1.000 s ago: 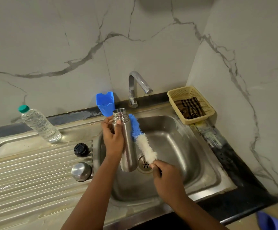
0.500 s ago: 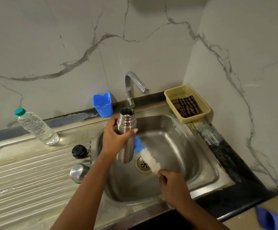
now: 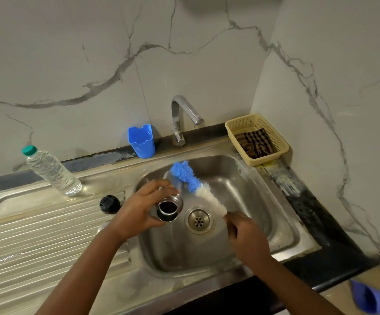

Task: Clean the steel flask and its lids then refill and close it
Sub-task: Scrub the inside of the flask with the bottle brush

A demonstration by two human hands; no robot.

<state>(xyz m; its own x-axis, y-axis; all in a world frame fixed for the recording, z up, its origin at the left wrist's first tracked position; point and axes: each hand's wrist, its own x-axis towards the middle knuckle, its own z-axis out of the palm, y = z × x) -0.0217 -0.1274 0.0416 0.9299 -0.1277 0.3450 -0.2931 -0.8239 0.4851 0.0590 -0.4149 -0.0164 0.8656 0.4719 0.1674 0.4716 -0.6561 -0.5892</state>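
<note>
Over the sink basin (image 3: 241,178), left hand (image 3: 139,208) grasps the steel flask (image 3: 168,208), mouth tilted toward camera. Right hand (image 3: 245,237) grips the bottle brush (image 3: 193,180) handle, bristles just beside the flask.

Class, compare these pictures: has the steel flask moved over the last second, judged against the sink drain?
Yes. The steel flask, gripped by the left hand, stood upright beside the drain before; now it is tipped, its open mouth facing the camera, left of the drain.
</note>
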